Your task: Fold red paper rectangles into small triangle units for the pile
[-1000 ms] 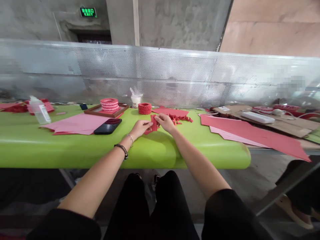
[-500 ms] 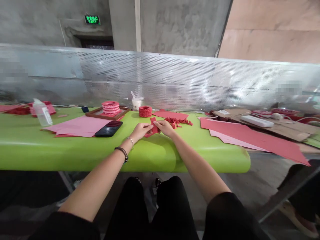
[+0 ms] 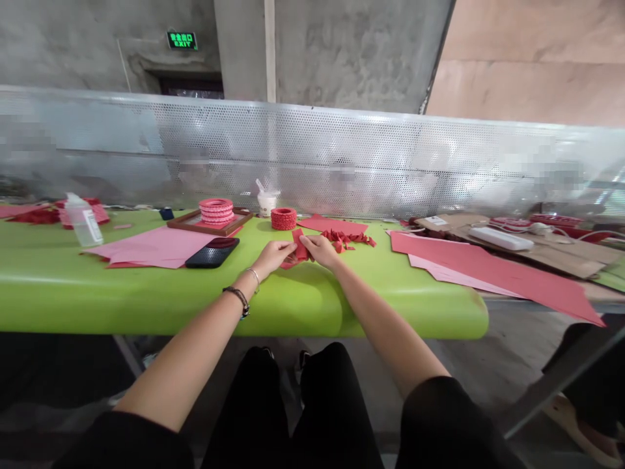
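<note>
A small piece of red paper (image 3: 299,246) is held between my two hands above the green table cover (image 3: 161,286). My left hand (image 3: 276,255) pinches its left side, and my right hand (image 3: 319,249) grips the right side with thumb and fingers. Just behind my right hand lie several small folded red pieces (image 3: 349,238). A ring of red folded paper (image 3: 284,219) stands beyond my hands, with a flat red sheet (image 3: 334,225) to its right.
On the left are pink sheets (image 3: 156,247), a black phone-like object (image 3: 213,254), a brown frame (image 3: 185,223) bearing stacked pink rings (image 3: 216,210), and a bottle (image 3: 84,220). A white cup (image 3: 267,202) stands behind. Long red sheets (image 3: 488,267) and a power strip (image 3: 502,238) lie right.
The fingers of my left hand have shifted slightly left on the red paper, so more of the paper shows between my hands. My right hand has hardly moved.
</note>
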Action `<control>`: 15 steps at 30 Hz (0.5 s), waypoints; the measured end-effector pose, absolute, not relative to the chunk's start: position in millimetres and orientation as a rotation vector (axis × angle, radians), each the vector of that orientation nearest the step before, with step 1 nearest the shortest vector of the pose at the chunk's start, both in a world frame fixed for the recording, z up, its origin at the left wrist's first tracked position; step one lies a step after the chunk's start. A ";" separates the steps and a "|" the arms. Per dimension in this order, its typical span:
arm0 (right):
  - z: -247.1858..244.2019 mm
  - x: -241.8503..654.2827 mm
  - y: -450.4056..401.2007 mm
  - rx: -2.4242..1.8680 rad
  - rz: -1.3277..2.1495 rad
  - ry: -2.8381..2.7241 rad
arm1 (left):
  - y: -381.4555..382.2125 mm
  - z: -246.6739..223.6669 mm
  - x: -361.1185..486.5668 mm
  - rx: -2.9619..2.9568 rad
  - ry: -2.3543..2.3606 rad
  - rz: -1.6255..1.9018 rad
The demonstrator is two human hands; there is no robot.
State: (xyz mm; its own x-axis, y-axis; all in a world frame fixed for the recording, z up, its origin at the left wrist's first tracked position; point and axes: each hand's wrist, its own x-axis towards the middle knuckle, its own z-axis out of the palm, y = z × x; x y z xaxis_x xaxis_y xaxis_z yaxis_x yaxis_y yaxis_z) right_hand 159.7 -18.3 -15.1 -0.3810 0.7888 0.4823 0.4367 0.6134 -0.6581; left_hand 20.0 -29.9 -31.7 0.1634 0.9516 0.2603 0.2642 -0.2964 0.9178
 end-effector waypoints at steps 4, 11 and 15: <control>-15.7 160.3 -18.3 -0.958 0.618 -2.064 | -28.7 -32.2 18.7 1.676 1.169 1.216; -15.2 161.3 -17.8 -0.941 0.638 -2.111 | -30.4 -31.6 18.7 1.679 1.137 1.226; -13.1 161.8 -18.7 -0.955 0.613 -2.124 | -31.5 -31.8 18.8 1.672 1.142 1.229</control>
State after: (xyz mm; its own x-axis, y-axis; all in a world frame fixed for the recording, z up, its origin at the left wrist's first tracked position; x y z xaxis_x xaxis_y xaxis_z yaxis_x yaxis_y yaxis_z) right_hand 161.8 -18.7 -13.1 -0.4688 0.7798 0.4150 0.4391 0.6133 -0.6566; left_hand 18.8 -31.5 -31.8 0.1391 0.9463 0.2919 0.2216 -0.3171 0.9221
